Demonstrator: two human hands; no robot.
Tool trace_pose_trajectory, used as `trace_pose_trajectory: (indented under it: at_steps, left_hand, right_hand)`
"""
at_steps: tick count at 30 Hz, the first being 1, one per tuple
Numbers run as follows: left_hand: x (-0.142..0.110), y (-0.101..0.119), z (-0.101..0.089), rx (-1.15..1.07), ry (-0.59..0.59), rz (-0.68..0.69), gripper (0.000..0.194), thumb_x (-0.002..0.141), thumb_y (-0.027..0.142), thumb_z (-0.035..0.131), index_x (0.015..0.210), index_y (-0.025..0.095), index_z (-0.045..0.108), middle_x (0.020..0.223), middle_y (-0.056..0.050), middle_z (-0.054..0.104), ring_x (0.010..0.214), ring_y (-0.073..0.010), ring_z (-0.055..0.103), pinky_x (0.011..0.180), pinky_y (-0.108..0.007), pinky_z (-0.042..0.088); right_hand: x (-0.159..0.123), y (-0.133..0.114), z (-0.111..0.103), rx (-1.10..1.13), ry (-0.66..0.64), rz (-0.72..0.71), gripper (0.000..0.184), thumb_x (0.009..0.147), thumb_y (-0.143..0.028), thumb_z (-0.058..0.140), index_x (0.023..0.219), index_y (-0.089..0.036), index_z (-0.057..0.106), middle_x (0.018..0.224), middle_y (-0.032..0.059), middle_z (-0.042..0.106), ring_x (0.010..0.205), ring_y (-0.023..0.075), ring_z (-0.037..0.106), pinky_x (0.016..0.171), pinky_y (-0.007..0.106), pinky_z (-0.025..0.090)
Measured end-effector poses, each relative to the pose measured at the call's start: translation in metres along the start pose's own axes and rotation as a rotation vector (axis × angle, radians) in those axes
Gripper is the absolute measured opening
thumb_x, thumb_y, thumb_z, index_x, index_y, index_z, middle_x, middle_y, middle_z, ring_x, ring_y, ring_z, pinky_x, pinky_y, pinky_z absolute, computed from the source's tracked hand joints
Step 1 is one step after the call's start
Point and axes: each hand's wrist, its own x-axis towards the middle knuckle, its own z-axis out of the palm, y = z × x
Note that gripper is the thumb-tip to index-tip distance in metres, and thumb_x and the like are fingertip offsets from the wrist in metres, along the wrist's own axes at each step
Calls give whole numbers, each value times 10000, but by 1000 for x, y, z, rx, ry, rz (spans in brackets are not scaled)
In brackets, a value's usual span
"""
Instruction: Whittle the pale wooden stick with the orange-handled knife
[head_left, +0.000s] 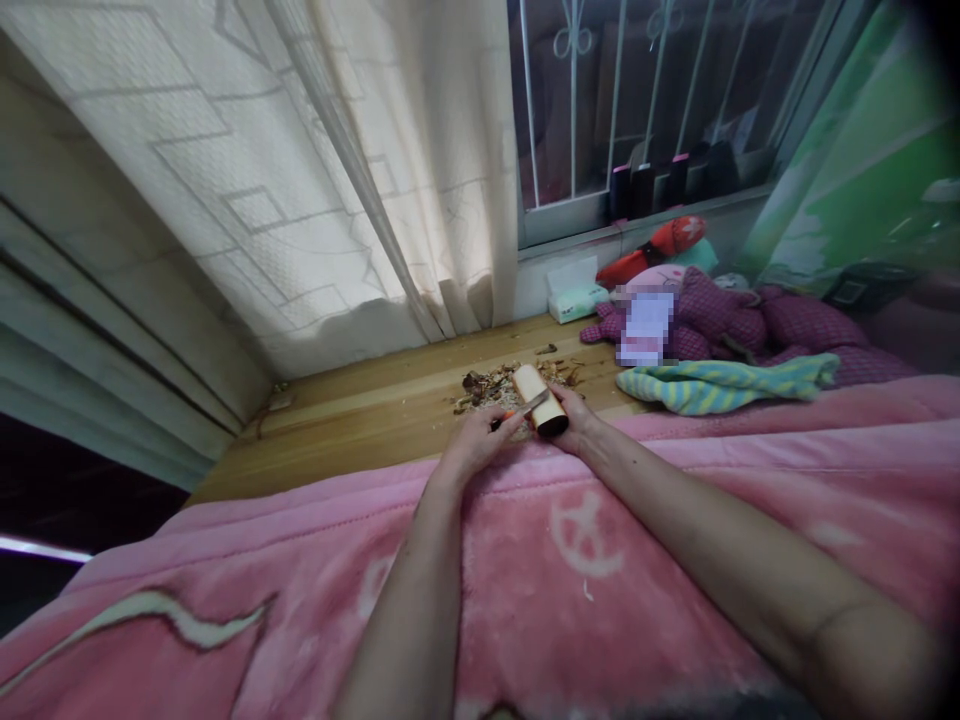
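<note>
Head view | left hand [477,440] closed round knife [537,401] | right hand [576,418] clamped on pale block [531,384], near shavings [480,386] | risk: blade could skid toward right fingers if block rolls

A striped towel [727,383] lies beside purple checked fabric [720,315]. A tissue pack [576,302] stands near a barred window [652,110]; pale patterned curtains [405,150] hang left of the window.
</note>
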Motion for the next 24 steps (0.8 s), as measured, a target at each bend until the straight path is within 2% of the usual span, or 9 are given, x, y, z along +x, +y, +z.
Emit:
trace_pose_trajectory:
  at_steps: [9,13,20,24]
  left_hand:
    - [3,-2,-1,52,23,-68,512,767,610,338,908,225,645,818,-32,646,736,-160,557,633,-229,384]
    - [6,-9,-2,121,94,-151,556,763,644,298,934,238,637,812,-46,648,731,-176,565,613,-241,370]
    - [7,-9,-2,155,97,-226,571,764,647,296,956,228,633,836,-58,653,760,-184,572,634,-239,373]
    - [9,-12,-2,198,123,-257,618,762,667,243,961,226,627,857,-85,653,778,-218,578,634,-271,374]
  right_hand:
    - [-3,-1,0,-12,-82,30,266,870,-331,296,815,-152,485,498,21,537,413,144,509,362,244,404]
    - [-3,1,2,-26,-107,30,249,867,-307,318,840,-139,499,520,25,555,414,142,506,362,247,402]
    - [-10,1,10,-69,-71,60,260,871,-283,298,813,-134,503,493,11,539,401,131,492,363,235,399]
    - [-9,2,9,-92,-73,62,254,865,-283,307,830,-129,507,478,10,529,393,138,484,354,240,390]
